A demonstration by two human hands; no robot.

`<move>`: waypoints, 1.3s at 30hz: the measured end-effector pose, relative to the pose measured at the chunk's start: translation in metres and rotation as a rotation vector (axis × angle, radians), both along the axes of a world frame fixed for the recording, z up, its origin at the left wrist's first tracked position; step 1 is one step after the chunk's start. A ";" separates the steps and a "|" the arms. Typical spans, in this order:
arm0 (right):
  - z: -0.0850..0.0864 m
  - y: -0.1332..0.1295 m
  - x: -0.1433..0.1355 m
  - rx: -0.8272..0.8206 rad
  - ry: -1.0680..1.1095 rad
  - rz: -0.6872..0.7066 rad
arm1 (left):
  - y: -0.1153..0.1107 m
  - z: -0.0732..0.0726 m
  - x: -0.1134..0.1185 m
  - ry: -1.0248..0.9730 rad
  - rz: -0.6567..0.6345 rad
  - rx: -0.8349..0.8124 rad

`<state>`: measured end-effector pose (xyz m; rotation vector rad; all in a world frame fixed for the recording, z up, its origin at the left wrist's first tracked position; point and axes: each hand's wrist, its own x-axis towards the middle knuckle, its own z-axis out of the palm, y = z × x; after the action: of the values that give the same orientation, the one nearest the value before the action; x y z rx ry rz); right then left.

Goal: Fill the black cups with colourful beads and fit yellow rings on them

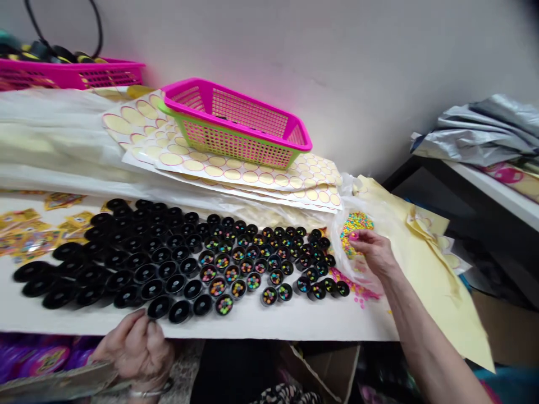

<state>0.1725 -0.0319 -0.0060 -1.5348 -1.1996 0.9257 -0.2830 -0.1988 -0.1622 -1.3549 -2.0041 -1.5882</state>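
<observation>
My right hand [375, 253] reaches over a clear plastic bag [339, 227] of small multicoloured candy-like balls [357, 221]. Its fingers are pinched together on a small pink thing [354, 236], whose kind I cannot make out. My left hand [138, 343] is closed at the table's front edge, its fingertips by a small black cup [159, 307]; whatever it may hold is hidden. Rows of black cups stand close together. Those on the left, such as one black cup [179, 312], show no balls, while several on the right hold coloured balls [224, 304].
Behind the cups, a pink and green basket [240, 140] rests on sticker sheets [252, 178]. Another pink basket [109, 73] is at the back left. Yellow packets [37, 230] lie left, loose pink pieces [359, 293] right. Yellow paper [425, 292] and a shelf [497, 179] are farther right.
</observation>
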 end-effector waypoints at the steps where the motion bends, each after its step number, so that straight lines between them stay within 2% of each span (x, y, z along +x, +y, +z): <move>1: 0.007 -0.002 -0.012 0.014 0.064 0.045 | 0.000 0.005 0.002 0.045 0.015 0.011; 3: 0.021 -0.003 -0.043 0.018 0.155 0.165 | 0.000 0.013 0.005 0.181 0.049 0.060; 6: 0.036 0.002 -0.101 -0.006 0.210 0.352 | 0.001 0.020 0.008 0.254 0.048 0.103; 8: 0.040 0.009 -0.141 -0.006 0.187 0.459 | -0.001 0.019 0.008 0.265 0.046 0.090; 11: 0.035 0.026 -0.192 0.027 0.052 0.615 | -0.006 0.012 0.006 0.249 0.039 0.047; 14: 0.025 0.044 -0.227 0.112 -0.194 0.762 | -0.009 0.006 0.005 0.251 0.025 0.038; 16: 0.022 0.051 -0.243 0.214 -0.440 0.836 | -0.009 0.006 0.004 0.267 0.020 0.039; 21: 0.027 0.051 -0.270 0.380 -1.085 0.915 | -0.008 0.007 0.004 0.284 0.019 0.056; 26: 0.029 0.049 -0.281 0.460 -1.358 0.964 | -0.008 0.006 0.005 0.267 0.021 0.070; 31: 0.029 0.050 -0.278 0.496 -1.322 0.928 | -0.008 0.006 0.005 0.258 0.037 0.056; 33: 0.033 0.047 -0.267 0.476 -1.174 0.879 | -0.006 0.005 0.005 0.247 0.040 0.064; 35: 0.036 0.041 -0.245 0.436 -0.919 0.809 | -0.005 0.004 0.004 0.233 0.031 0.081; 37: 0.037 0.032 -0.210 0.364 -0.628 0.719 | -0.003 0.001 0.002 0.225 0.038 0.096; 39: 0.032 0.023 -0.162 0.257 -0.387 0.582 | -0.001 -0.005 -0.001 0.237 0.050 0.108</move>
<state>0.0101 -0.0088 0.0264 -1.2013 -2.0294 0.8059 -0.2836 -0.2002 -0.1675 -1.3692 -1.7735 -1.4184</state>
